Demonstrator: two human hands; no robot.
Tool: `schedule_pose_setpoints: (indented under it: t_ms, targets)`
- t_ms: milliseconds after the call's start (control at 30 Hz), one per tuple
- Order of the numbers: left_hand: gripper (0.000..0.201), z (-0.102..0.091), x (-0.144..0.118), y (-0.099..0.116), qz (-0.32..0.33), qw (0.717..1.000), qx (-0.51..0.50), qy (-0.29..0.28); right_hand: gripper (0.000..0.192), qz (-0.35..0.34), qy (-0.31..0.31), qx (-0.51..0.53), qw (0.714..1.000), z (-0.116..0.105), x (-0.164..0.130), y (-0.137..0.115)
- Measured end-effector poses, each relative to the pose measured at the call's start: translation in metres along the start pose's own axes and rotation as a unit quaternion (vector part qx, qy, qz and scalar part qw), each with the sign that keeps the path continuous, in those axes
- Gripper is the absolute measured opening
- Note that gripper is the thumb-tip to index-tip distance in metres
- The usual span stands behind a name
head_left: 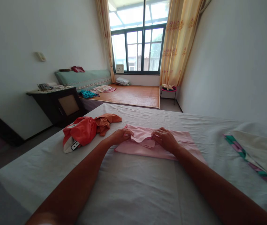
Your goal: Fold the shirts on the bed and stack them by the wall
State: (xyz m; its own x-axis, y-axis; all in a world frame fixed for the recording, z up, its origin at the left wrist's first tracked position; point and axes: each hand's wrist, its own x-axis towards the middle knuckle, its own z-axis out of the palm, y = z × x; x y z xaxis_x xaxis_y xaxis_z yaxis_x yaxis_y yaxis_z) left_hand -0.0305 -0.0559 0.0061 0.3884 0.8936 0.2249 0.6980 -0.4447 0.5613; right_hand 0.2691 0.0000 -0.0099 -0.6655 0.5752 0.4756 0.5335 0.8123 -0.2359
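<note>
Evenly, my left hand [124, 135] and right hand [164, 138] pinch the folded edge of a pink fabric garment [135, 149], probably to keep it level; it lies spread on the creased white bedsheet [135, 187], which likely steadies it.

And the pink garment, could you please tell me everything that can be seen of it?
The pink garment is pale, of thin, soft-looking cloth, with darker pink along part of its edge. It lies mostly flat on the white sheet, wider from side to side, lightly wrinkled. Toward its middle, a loose fold is raised between the left hand and the right hand, which both pinch it. Its exact kind cannot be told.
</note>
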Motion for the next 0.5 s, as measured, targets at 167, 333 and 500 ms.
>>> schedule_pose_setpoints:
  t_ms: [167, 333, 500]
  targets:
    - [0.029, 0.0011, 0.0003, -0.0001, -0.033, 0.999, -0.009, 0.009, 0.014, 0.065, -0.02, 0.101, 0.993, 0.0046, -0.0015, 0.0067]
    - [0.028, -0.0022, -0.0007, -0.0003, -0.023, 0.999, -0.03, -0.023, 0.011, 0.022, -0.03, 0.089, 0.995, 0.0043, -0.0031, 0.0043]
    - [0.03, -0.0037, -0.0003, 0.0, -0.058, 0.997, -0.047, 0.021, 0.015, 0.085, 0.013, 0.129, 0.988, 0.0057, -0.0002, 0.0025]
